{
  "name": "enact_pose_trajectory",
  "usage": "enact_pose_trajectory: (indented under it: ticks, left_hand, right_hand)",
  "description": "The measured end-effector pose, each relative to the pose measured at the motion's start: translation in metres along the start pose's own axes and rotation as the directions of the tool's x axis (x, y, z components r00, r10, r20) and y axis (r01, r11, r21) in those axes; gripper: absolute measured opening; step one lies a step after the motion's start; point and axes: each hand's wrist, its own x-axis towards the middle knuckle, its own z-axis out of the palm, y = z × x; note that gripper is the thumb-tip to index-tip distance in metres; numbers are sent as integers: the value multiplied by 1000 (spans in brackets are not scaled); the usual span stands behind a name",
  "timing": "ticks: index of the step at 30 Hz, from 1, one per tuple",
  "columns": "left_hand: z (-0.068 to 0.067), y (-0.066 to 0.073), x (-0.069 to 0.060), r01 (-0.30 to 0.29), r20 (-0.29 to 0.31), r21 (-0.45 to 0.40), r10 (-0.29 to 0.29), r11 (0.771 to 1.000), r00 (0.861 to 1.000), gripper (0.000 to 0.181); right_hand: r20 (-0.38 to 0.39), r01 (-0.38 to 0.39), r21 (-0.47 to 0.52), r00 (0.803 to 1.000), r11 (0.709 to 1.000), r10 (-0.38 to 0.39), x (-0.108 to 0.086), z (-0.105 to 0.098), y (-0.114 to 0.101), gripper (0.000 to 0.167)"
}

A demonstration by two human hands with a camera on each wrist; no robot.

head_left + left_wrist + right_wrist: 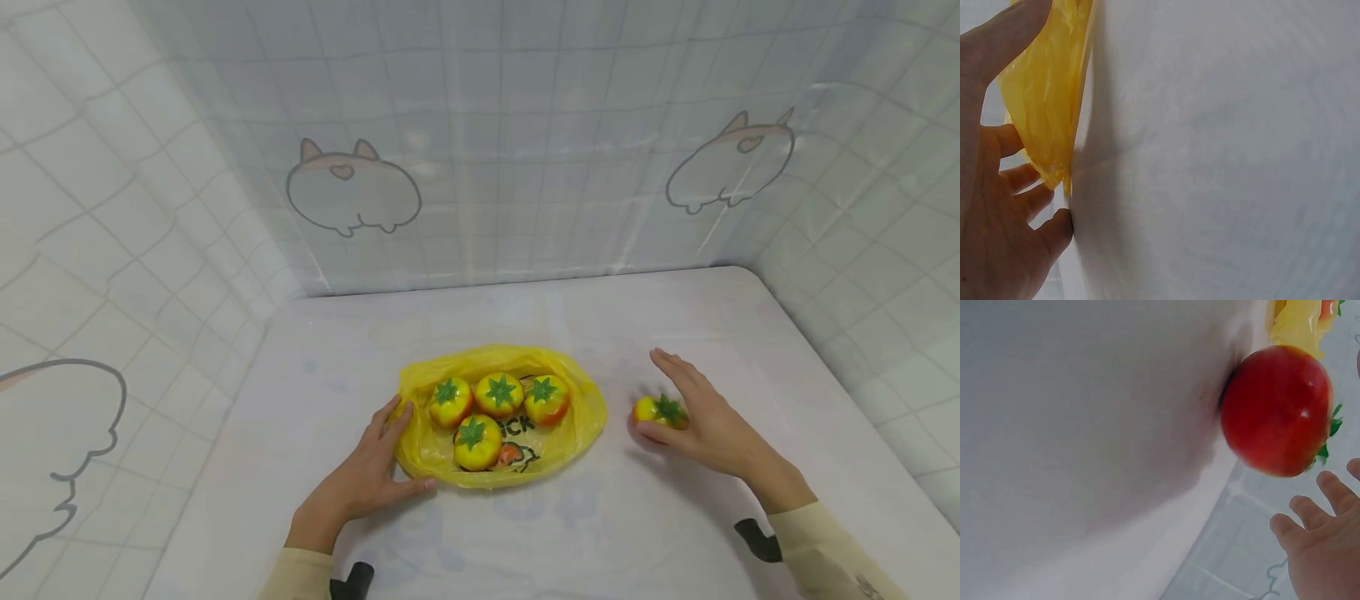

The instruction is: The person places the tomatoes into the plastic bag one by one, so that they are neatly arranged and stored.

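Note:
A yellow plastic bag lies spread on the table, with dark print on it. Several yellow-and-red tomatoes with green star-shaped tops sit on its middle. At the bag's left edge my left hand rests with fingers and thumb spread; the left wrist view shows its fingers beside the crumpled yellow plastic. A single tomato lies on the table to the right of the bag. Around it hovers my right hand, fingers extended, partly hiding it. In the right wrist view this tomato shows its red underside, apart from the visible fingers.
The white table has rounded back corners. Pale tile-patterned curtains with cartoon animal outlines hang behind it and at both sides. Dark straps show near both sleeves.

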Motion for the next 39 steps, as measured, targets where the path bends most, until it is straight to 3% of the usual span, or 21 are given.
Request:
enact_pose_trajectory:
  ticks: [14, 27, 34, 39]
  left_hand:
    - [-1, 0, 1, 3, -1, 0, -3, 1000, 1000, 123]
    - [-2, 3, -1, 11, 9, -1, -11, 1000, 1000, 123]
    - [-2, 3, -1, -3, 1, -7, 3, 1000, 1000, 122]
    - [-1, 2, -1, -5, -3, -12, 5, 1000, 1000, 122]
  right_hand:
    - [-29, 18, -37, 999, 999, -19, -12, -1, 14, 103]
    - [67, -74, -9, 995, 997, 74, -18, 1, 13, 99]
    - [75, -43, -13, 996, 999, 44, -20, 3, 12, 96]
    - [121, -80, -18, 989, 997, 81, -21, 4, 11, 96]
